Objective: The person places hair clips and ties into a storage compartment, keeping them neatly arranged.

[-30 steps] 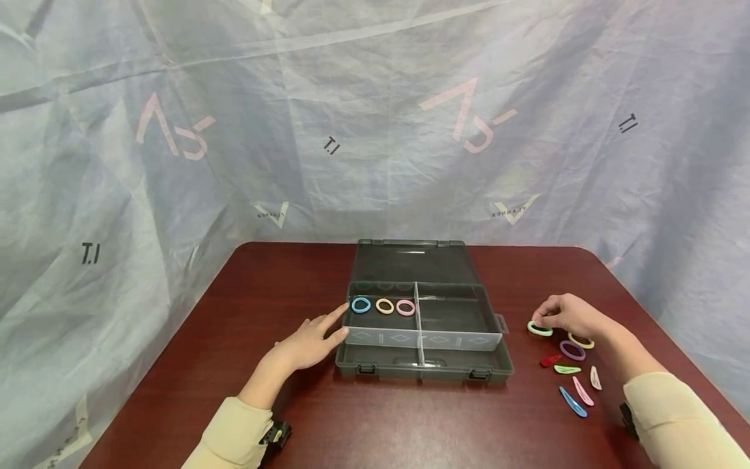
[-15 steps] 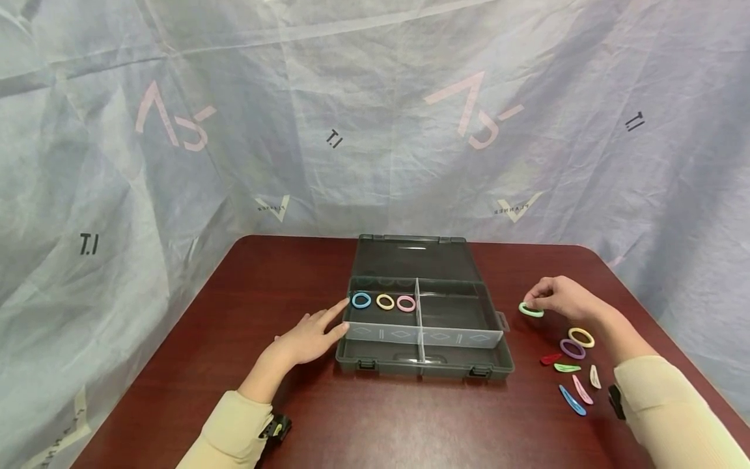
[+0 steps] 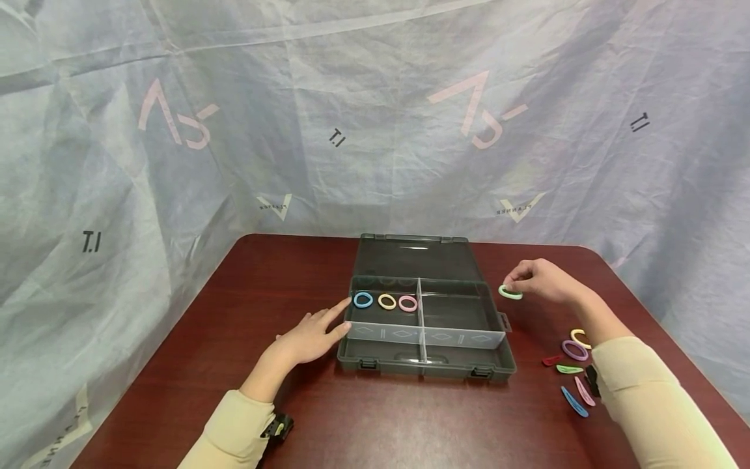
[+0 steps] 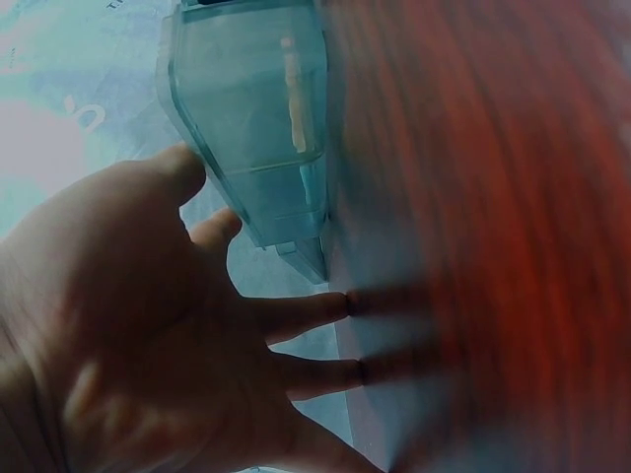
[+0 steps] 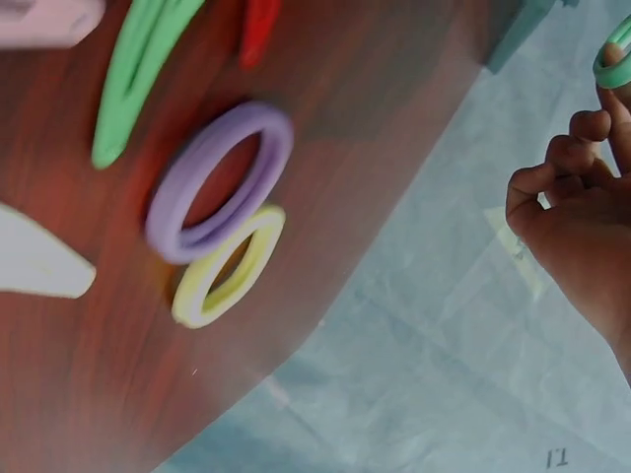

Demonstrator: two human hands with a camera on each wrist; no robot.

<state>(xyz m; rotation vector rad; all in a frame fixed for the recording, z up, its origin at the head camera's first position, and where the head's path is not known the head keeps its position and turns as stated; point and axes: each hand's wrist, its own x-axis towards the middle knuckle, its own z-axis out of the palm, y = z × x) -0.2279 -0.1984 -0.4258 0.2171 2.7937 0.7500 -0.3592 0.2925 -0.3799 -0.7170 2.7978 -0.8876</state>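
Observation:
My right hand pinches a light green hair tie between thumb and fingers, in the air off the right side of a grey see-through box. In the right wrist view the same green hair tie shows at the fingertips. With fingers spread, my left hand touches the left wall of the box; the left wrist view has thumb and index finger at the box wall. Inside the back left compartment lie a blue hair tie, a yellow hair tie and a pink hair tie.
Right of the box lie a purple hair tie, another yellow hair tie and several snap clips, among them a red clip, a green clip, a pink clip and a blue clip. The box lid leans back.
My right hand has lifted the green hair tie from beside the other hair ties and carried it left and away from me, toward the box. My left hand stays at the box wall.

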